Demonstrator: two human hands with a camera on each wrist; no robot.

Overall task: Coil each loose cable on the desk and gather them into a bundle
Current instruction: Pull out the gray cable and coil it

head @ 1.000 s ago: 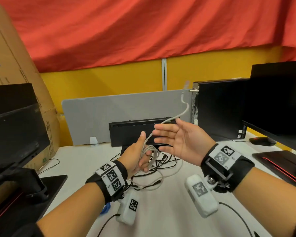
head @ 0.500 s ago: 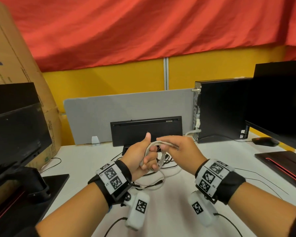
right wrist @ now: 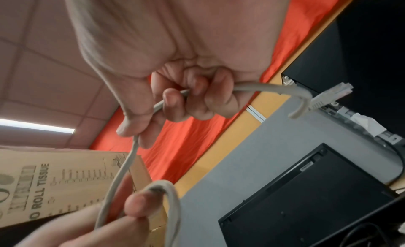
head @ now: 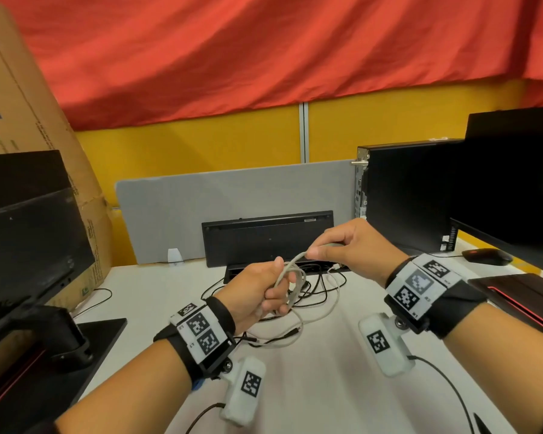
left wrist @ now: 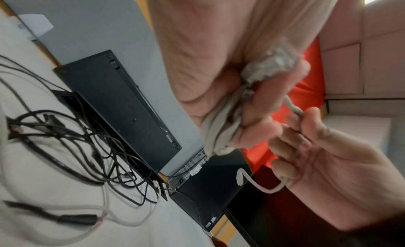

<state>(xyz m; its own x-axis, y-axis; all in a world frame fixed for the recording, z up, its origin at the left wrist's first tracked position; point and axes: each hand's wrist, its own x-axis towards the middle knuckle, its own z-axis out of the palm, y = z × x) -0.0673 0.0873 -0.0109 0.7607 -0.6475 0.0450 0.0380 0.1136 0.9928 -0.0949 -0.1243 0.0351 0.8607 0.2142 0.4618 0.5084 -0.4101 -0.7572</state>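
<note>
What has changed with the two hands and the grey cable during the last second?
The right hand, open and raised a second ago, has closed on the grey cable and now pinches its free end just right of the coil. The left hand still grips the coil. The loose cables on the desk lie unchanged.

Showing: pale grey cable [head: 290, 278] with translucent plug [right wrist: 328, 95]; black cables [head: 322, 285] on white desk [head: 311, 386]; black keyboard [head: 267, 238]; grey divider panel [head: 201, 198]; yellow wall [head: 201, 145]; red drape [head: 264, 48]; brown printed cardboard box [head: 10, 98]; black-and-white checkered wrist tags [head: 201, 332].
</note>
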